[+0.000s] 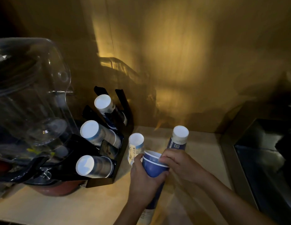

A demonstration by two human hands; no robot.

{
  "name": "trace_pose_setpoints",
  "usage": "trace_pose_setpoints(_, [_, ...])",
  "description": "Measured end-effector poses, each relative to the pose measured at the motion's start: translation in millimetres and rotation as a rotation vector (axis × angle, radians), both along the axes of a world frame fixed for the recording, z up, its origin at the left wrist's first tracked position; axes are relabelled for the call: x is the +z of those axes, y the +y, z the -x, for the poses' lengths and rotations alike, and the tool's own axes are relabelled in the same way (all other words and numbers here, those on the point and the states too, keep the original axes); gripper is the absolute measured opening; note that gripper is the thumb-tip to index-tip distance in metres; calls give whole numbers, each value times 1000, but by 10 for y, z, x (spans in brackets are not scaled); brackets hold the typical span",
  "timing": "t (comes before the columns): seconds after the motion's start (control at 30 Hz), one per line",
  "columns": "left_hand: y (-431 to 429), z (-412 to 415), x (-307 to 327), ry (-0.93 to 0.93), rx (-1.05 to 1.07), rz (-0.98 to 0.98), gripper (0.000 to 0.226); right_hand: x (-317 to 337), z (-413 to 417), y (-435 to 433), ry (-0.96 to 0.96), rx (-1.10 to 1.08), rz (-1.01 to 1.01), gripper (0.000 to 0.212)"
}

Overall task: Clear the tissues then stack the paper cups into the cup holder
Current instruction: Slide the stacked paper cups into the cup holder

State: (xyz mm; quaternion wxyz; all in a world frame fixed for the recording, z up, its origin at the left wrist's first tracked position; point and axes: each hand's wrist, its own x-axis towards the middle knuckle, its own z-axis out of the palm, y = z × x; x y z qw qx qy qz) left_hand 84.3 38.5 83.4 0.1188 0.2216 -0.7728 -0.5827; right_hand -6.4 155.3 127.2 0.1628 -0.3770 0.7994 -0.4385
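My left hand point(144, 181) grips a stack of blue paper cups point(153, 168) from the left, mouth up. On the stack's white rim my right hand point(177, 164) closes its fingers from the right. Behind the hands, two upside-down cup stacks stand on the counter: one point(136, 143) on the left, one point(179, 138) on the right. A black cup holder point(107, 177) at the left carries three tilted cup stacks, front point(92, 166), middle point(97, 133) and back point(105, 106). No tissues are visible.
A large clear plastic dispenser point(27, 95) on a dark base looms at the far left. A dark steel sink point(263, 159) lies at the right. A wooden wall backs the pale counter point(76, 207).
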Motion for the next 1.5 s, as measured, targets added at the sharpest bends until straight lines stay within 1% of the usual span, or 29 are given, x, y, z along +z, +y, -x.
trace_pose_setpoints(0.1, [-48,-31,-12,-4,-21,1,81,88,129,68,-4,-159,131,38])
trace_pose_setpoints(0.17, [-80,-88,-50,-16,-24,-27,87,184,262,155,43,-232,182,37])
trace_pose_setpoints(0.23, [-104,-134,-89,-14,-23,-37,92,258,367,221,75,-262,202,31])
trace_pose_setpoints(0.4, [-143,-161,-65,21,-45,-12,87,296,386,202,76,-273,202,23])
trace_pose_setpoints(0.5, [-194,-180,-56,36,-50,6,83,260,276,134,49,-256,183,29])
trace_pose_setpoints(0.57, [-214,-179,-44,48,-59,0,78,225,167,56,1,-188,148,29])
trace_pose_setpoints(0.63, [-231,-168,-26,59,-73,-3,81,144,42,-41,-42,-15,-10,21])
trace_pose_setpoints(0.7, [-253,-166,-24,50,-97,17,87,51,-64,-118,-81,127,-150,21])
trace_pose_setpoints(0.73, [-265,-174,-22,39,-110,25,90,26,-92,-137,-95,137,-169,23])
trace_pose_setpoints(0.83, [-313,-190,-21,25,-144,37,86,30,-87,-150,-98,97,-142,22])
trace_pose_setpoints(0.93, [-339,-171,81,19,-147,-44,76,32,-88,-161,-24,23,-87,7])
trace_pose_setpoints(0.97, [-346,-153,131,11,-136,-82,69,33,-84,-156,11,-8,-55,11])
trace_pose_setpoints(1.03, [-379,-123,210,-17,-97,-228,59,45,-73,-125,49,13,-13,30])
trace_pose_setpoints(1.1, [-455,-99,259,-83,-86,-526,62,46,-63,-91,110,111,-90,60])
trace_pose_setpoints(1.13, [-491,-88,297,-122,-115,-668,61,31,-62,-83,164,163,-157,74])
trace_pose_setpoints(1.17, [-516,-73,345,-173,-157,-769,58,2,-60,-81,231,204,-219,84])
trace_pose_setpoints(1.23, [-540,-35,424,-255,-218,-897,58,-84,-58,-86,364,203,-282,95])
trace_pose_setpoints(1.27, [-549,-4,442,-261,-223,-937,61,-119,-64,-99,415,160,-285,94])
trace_pose_setpoints(1.33, [-589,47,436,-197,-212,-959,67,-154,-59,-119,478,41,-248,89])
trace_pose_setpoints(1.4, [-647,38,457,-100,-225,-896,68,-122,-14,-117,433,-57,-131,87])
trace_pose_setpoints(1.5, [-721,-28,572,-12,-227,-620,57,-14,64,-123,341,-124,43,92])
